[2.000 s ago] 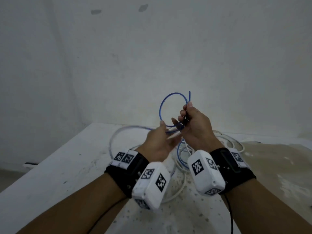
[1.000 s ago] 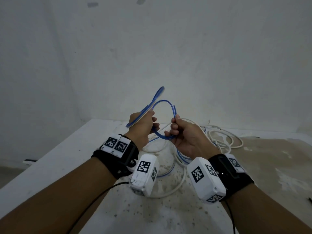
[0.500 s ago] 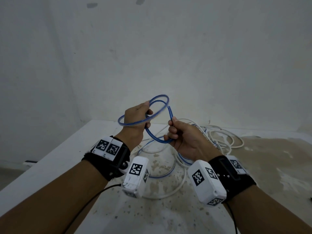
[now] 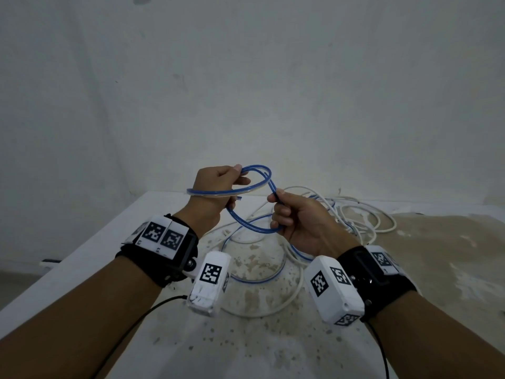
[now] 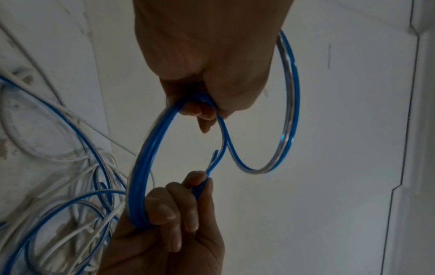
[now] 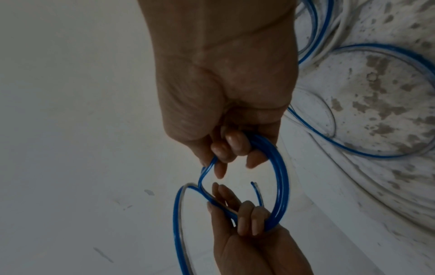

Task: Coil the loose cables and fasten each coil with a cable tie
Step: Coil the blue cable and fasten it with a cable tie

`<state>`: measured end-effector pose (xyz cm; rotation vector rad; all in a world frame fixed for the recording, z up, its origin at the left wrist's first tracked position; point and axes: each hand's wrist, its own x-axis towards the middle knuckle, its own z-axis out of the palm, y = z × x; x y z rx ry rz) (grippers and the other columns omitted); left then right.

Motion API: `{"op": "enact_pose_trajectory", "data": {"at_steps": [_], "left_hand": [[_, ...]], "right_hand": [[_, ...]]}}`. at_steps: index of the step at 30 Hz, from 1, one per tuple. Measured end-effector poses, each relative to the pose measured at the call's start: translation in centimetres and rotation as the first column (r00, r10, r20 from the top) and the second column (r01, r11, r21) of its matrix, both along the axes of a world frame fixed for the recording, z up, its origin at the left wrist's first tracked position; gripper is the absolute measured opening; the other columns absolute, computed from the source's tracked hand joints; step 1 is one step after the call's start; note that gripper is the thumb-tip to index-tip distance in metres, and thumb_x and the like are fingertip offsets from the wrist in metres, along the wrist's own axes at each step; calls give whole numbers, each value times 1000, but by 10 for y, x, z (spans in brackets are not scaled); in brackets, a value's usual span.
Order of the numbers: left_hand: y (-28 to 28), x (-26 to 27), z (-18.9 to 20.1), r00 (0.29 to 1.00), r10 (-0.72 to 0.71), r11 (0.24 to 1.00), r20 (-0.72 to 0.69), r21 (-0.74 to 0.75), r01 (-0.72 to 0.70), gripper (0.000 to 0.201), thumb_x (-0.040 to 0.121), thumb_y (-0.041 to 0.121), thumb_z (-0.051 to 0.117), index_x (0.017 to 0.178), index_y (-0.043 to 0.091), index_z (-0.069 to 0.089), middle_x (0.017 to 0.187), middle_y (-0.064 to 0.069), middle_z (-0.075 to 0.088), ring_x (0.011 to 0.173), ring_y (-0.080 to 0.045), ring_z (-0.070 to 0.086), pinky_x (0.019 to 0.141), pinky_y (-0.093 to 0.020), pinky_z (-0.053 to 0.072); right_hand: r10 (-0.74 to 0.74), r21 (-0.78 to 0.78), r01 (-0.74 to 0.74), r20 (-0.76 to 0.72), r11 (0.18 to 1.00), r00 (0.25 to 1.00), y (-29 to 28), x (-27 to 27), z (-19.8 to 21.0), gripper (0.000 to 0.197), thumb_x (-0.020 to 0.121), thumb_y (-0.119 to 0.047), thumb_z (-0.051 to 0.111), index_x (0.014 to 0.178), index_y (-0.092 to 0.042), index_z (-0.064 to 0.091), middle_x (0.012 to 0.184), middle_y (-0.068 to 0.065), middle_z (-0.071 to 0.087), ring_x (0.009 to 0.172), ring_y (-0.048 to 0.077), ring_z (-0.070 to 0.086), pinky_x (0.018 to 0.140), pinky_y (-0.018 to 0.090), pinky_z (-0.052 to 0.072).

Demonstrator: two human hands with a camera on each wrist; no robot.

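I hold a thin blue cable (image 4: 247, 229) above the table, twisted into a figure-eight of loops. My left hand (image 4: 232, 184) grips the upper loops, and one loop passes round behind its wrist. My right hand (image 4: 278, 212) grips the lower loop and pinches the strand where the loops cross. In the left wrist view the left hand (image 5: 202, 111) curls round the bundled strands of the blue cable (image 5: 141, 158), and the right hand (image 5: 179, 210) holds them below. A cut cable end (image 6: 255, 191) sticks up between the hands. The rest of the blue cable (image 4: 254, 280) trails onto the table.
Loose white cables (image 4: 363, 214) lie tangled with blue strands behind my right hand. The white table (image 4: 259, 337) is stained and speckled; its left edge (image 4: 82, 250) drops off. A bare wall stands close behind.
My left hand has swung up and to the left with its loops, spreading the blue cable from a small upright ring into a wider figure-eight. The right hand has stayed nearly in place.
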<state>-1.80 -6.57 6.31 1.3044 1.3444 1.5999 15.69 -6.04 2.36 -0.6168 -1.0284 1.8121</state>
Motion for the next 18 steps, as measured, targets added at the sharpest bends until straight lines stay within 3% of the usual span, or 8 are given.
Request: {"op": "enact_pose_trajectory", "data": {"at_steps": [3,8,10,13,18], "left_hand": [[-1,-1,1,998,-35,998,-45,53,37,22,98,26,59,89,10,72,74,-4,68,36,-13,41,37,-21,37],[1,-6,4,969,-113,980,-218,134,145,23,100,8,52,88,13,71,74,-3,68,37,-9,43,37,-20,37],[0,-7,5,931,-108,963,-349,194,185,21,99,10,55,92,14,74,70,0,67,43,-7,47,43,-18,40],[2,-8,3,851,-22,943,-524,272,191,19,95,16,63,90,5,77,66,-1,67,48,1,55,52,-11,40],[5,-6,-5,869,96,963,-486,265,42,25,94,26,65,81,9,76,65,4,69,53,-3,60,54,-12,45]], "right_hand": [[11,0,-11,30,1000,999,1,1,0,26,101,-21,51,86,-4,64,55,-2,35,45,9,31,53,25,45],[20,3,-20,61,1000,998,2,6,0,30,101,-21,49,83,-5,65,53,-4,32,42,8,29,49,23,43],[10,28,-12,86,1000,996,2,7,0,30,101,-21,49,83,-5,66,53,-5,31,43,8,27,48,22,41],[-17,75,7,131,997,991,2,5,0,27,101,-21,50,85,-6,67,53,-5,32,45,8,27,47,22,37],[-2,67,-6,117,998,993,2,3,0,27,98,-21,53,82,-6,69,54,-5,30,44,8,25,46,22,32]]}}
